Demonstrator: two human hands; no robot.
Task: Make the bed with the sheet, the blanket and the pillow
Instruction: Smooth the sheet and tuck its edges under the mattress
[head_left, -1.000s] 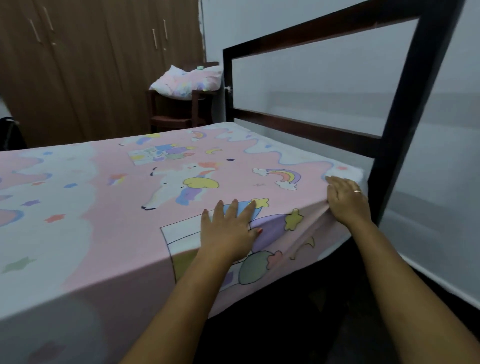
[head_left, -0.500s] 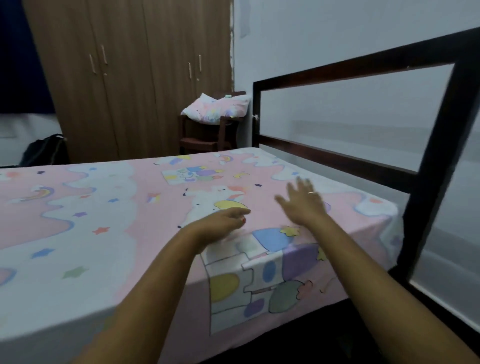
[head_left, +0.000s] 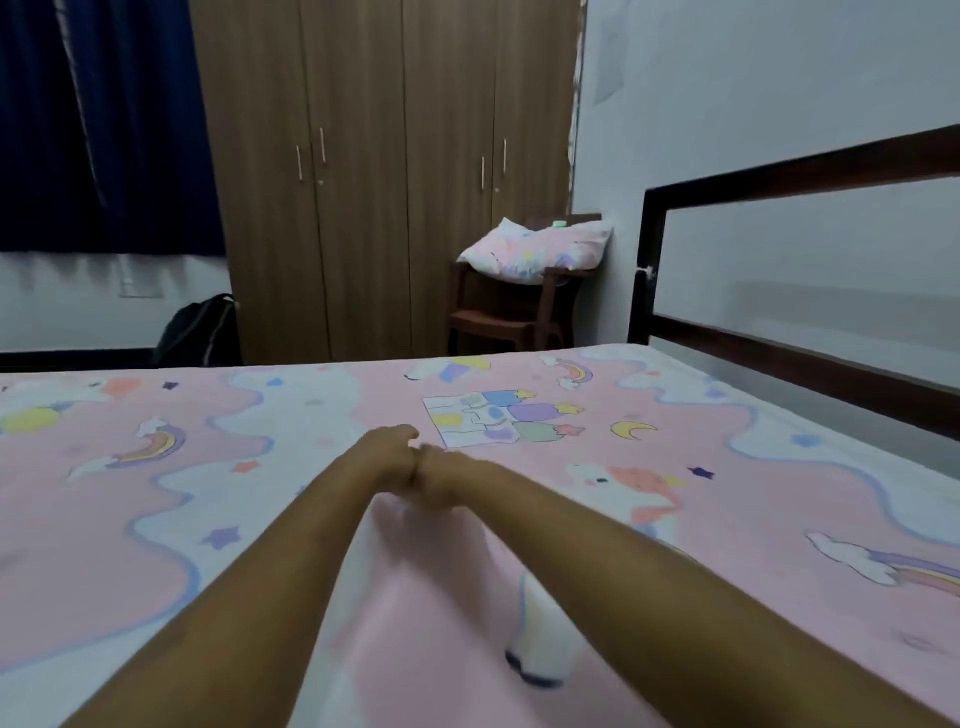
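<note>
Sheet (head_left: 675, 519): pink, cartoon print, spread flat over the bed.
Left hand (head_left: 390, 451), right hand (head_left: 440, 480): touching side by side, low over mid-sheet; fingers blurred, so I cannot tell whether they are spread or curled.
Pillow (head_left: 535, 249): far side, on chair (head_left: 498, 317) beside wardrobe (head_left: 384, 156).

Pink cartoon-print sheet (head_left: 291, 525) across the bed (head_left: 795, 358)

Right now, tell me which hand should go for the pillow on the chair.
Right, slightly. The left hand and right hand touch over the sheet; the pillow lies on the chair beyond the bed, off to their right, nearer the right hand. Probably neither reaches it from here.
</note>
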